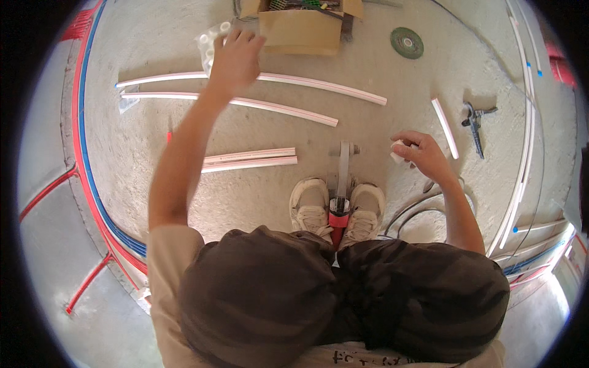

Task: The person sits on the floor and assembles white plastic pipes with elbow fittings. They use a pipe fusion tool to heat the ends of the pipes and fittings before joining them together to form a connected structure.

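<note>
My left hand (236, 61) is stretched out over the far floor, its bent fingers apart and slightly blurred, beside a clear plastic bag (204, 44) of white pipe fittings. Nothing shows in that hand, though its palm is hidden. To the right, my right hand (425, 153) pinches a small white pipe fitting (397, 152) between thumb and fingers. Between my shoes stands a pipe welding tool (338, 219) with a red handle and a flat metal heating end. Two long white pipes (319, 86) with red stripes lie under and past my left forearm.
Shorter white pipes (251, 159) lie left of my feet, and one piece (445, 127) lies right, near a black pipe cutter (474, 129). Far ahead are a cardboard box (300, 34) of tools and a green disc (407, 43). A dark cable (423, 199) loops beside my right shoe.
</note>
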Demonstrator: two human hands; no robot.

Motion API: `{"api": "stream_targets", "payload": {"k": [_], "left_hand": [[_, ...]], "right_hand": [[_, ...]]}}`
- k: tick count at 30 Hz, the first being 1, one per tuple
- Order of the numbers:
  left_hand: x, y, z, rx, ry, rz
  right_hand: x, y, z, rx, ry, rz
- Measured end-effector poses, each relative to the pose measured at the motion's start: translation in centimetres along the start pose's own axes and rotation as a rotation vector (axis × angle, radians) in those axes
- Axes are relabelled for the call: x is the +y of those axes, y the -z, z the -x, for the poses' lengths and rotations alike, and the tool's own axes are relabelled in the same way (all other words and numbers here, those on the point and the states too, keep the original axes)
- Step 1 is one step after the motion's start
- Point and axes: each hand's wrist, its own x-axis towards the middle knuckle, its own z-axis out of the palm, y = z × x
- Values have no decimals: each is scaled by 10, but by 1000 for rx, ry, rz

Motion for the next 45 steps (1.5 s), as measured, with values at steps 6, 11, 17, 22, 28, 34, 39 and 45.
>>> {"api": "stream_targets", "payload": {"k": [6,11,17,22,28,34,39,45], "left_hand": [[58,-7,140,-552,118,417],[64,-8,180,-642,251,392],[68,-13,200,-444,307,388],[78,-16,227,-319,153,275],[83,-36,237,-171,143,189],[77,16,190,-103,118,259],[105,72,105,19,-147,135],[98,73,60,8,-195,176]], "right_hand": [[43,-21,-10,20,213,16],[36,-49,-20,102,367,214],[27,-53,-36,445,853,439],[22,-38,-39,177,344,-617],[33,-15,-46,-58,273,-837],[-51,-28,2,94,291,-177],[-111,-63,18,256,774,367],[-83,-17,9,291,541,691]]}}
